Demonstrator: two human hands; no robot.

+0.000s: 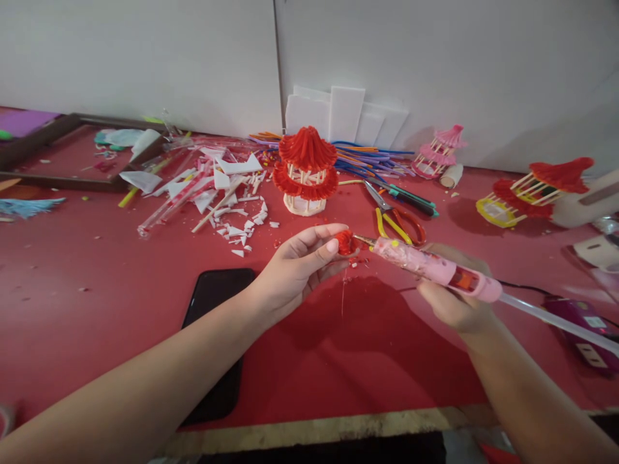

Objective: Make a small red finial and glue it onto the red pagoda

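Between its thumb and fingers, my left hand (304, 261) pinches a small red fuzzy coil (344, 242), seemingly of pipe cleaner. My right hand (452, 299) is wrapped around a pink hot glue gun (416, 258), and a clear glue stick (556, 319) sticks out of its back end. The nozzle tip is at the coil's right side; whether it touches cannot be told. A thin glue strand hangs below the coil. Beyond my hands stands a red two-tiered pavilion model (308, 171) with pale stick posts.
Pliers (391, 216) and a green-black cutter (411, 200) lie behind the glue gun. A black phone (220, 296) lies under my left forearm. White foam scraps (236, 222) spread at left. Another red pavilion (536, 190) leans at right, near a pink one (439, 153) and a purple power strip (583, 335).
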